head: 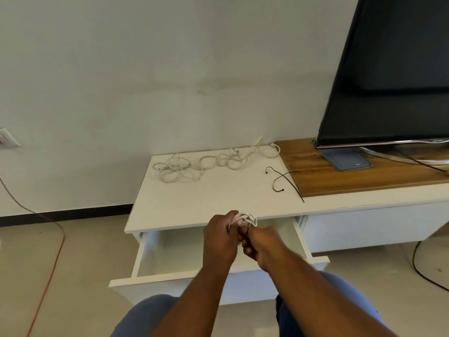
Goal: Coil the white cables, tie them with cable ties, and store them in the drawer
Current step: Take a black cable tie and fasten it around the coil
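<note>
One bundle in play: the left hand (pixel 218 239) grips a coiled white cable (pixel 245 218), fingers curled round it, right above the open drawer (pixel 143 254). The right hand (pixel 262 245) pinches a black cable tie (pixel 247 231) against the coil, so I'd call this the tying step, not yet cinched as far as I can tell. Plenty left: loose white cables (pixel 179 170) sprawl uncoiled at the back of the bench (pixel 194 203), spare cable ties (pixel 284 178) lie beside them, and nothing shows inside the drawer. No brand or writing is readable, not even on the television (pixel 388 81).
</note>
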